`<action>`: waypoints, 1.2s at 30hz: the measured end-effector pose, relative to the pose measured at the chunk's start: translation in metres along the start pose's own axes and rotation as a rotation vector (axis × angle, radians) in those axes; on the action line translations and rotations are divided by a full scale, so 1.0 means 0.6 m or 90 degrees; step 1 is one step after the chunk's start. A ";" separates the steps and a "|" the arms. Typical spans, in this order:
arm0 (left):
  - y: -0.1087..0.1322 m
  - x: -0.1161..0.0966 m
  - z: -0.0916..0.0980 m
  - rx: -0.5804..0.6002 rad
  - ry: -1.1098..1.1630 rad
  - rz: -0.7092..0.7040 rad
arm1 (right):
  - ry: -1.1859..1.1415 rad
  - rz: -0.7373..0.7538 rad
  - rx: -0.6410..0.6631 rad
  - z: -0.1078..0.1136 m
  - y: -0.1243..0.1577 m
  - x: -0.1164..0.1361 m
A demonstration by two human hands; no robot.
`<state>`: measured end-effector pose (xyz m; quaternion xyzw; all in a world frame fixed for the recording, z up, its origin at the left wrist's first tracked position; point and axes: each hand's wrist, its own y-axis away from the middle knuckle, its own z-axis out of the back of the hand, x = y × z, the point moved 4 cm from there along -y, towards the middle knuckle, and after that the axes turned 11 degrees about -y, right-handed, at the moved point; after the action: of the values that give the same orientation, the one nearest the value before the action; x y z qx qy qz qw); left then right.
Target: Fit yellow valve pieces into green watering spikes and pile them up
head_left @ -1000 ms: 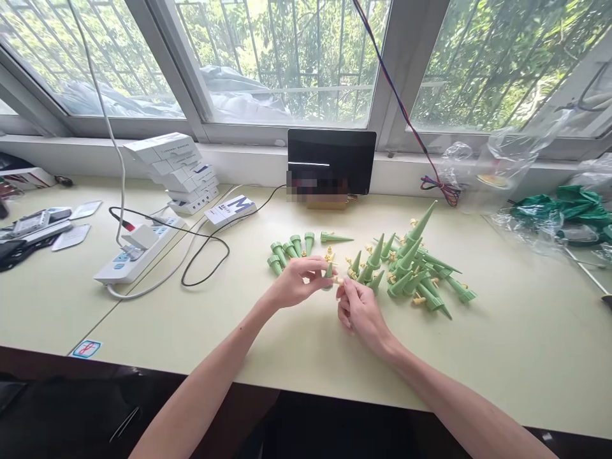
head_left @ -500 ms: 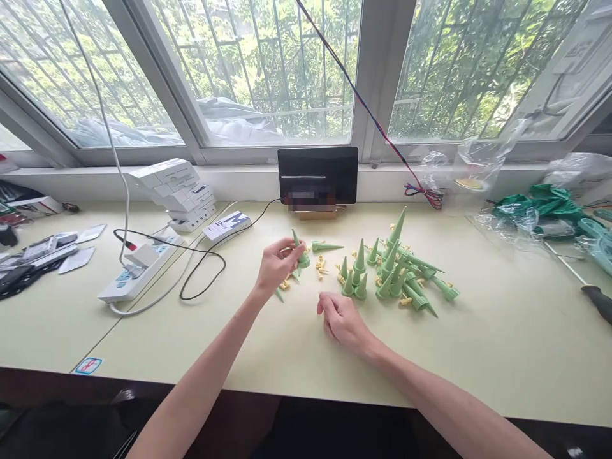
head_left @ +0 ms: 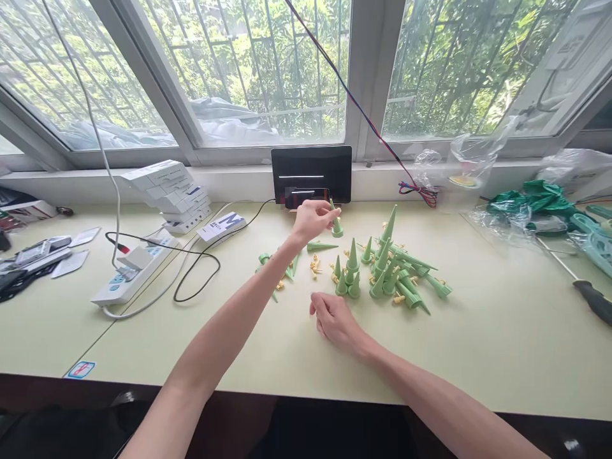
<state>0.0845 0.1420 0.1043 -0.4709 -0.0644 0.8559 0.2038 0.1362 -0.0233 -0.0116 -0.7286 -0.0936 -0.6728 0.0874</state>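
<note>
Pale green bench point(head_left: 502, 331) under a barred window, with trees outside. The left hand point(head_left: 310, 220) was stretched to the far side, just in front of the dark screen point(head_left: 310, 167). Its grip was closed on one green cone point(head_left: 336, 224), pinched between thumb and fingers with the tip up. I couldn't tell whether the base touched the bench. The right hand point(head_left: 335, 319) lay on the bench near the centre with its fingers curled in, and I couldn't tell whether its grip held anything. The cone pile point(head_left: 392, 274) sat just far-right of the right hand, some cones upright and some lying flat. Small yellow pieces point(head_left: 314, 264) were scattered between the pile and the left forearm. A few loose cones point(head_left: 264, 258) lay left of that forearm. On the left were a power strip point(head_left: 127, 284) and a stack of white boxes point(head_left: 167, 188). On the right were clear plastic bags point(head_left: 478, 153) and a screwdriver point(head_left: 590, 298).
</note>
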 end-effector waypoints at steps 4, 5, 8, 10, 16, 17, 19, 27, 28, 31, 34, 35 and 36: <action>-0.013 0.000 -0.026 0.069 -0.023 0.012 | -0.006 0.003 0.002 -0.001 -0.001 0.000; -0.014 -0.001 -0.032 0.090 -0.028 0.011 | -0.007 0.004 0.002 -0.001 -0.001 0.000; -0.013 -0.001 -0.046 0.151 -0.026 0.017 | -0.004 0.003 0.004 -0.001 -0.001 0.000; -0.010 0.000 -0.053 0.182 -0.025 0.018 | -0.002 0.002 0.006 -0.001 0.000 0.001; -0.003 0.004 -0.066 0.238 -0.068 0.003 | -0.002 -0.013 0.023 0.000 0.002 0.005; -0.002 0.006 -0.068 0.248 -0.077 0.002 | -0.003 -0.014 0.024 0.000 0.002 0.006; -0.002 0.009 -0.071 0.266 -0.096 0.000 | -0.006 -0.015 0.024 0.000 0.002 0.007; 0.008 -0.004 -0.071 0.339 -0.150 -0.045 | -0.007 -0.010 0.020 0.000 0.001 0.004; 0.010 -0.005 -0.071 0.343 -0.155 -0.048 | -0.006 -0.009 0.020 0.000 0.002 0.004; 0.012 -0.004 -0.072 0.355 -0.166 -0.058 | -0.004 -0.007 0.022 0.000 0.002 0.003; 0.014 -0.003 -0.072 0.367 -0.174 -0.072 | 0.001 -0.007 0.025 0.000 0.002 0.003; 0.014 -0.002 -0.071 0.371 -0.178 -0.074 | 0.003 -0.007 0.026 0.000 0.002 0.003; 0.015 -0.003 -0.071 0.374 -0.182 -0.075 | 0.005 -0.007 0.026 0.000 0.001 0.003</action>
<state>0.1179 0.1300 0.0797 -0.2629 0.1298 0.8819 0.3691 0.1367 -0.0241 -0.0099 -0.7234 -0.1107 -0.6743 0.0988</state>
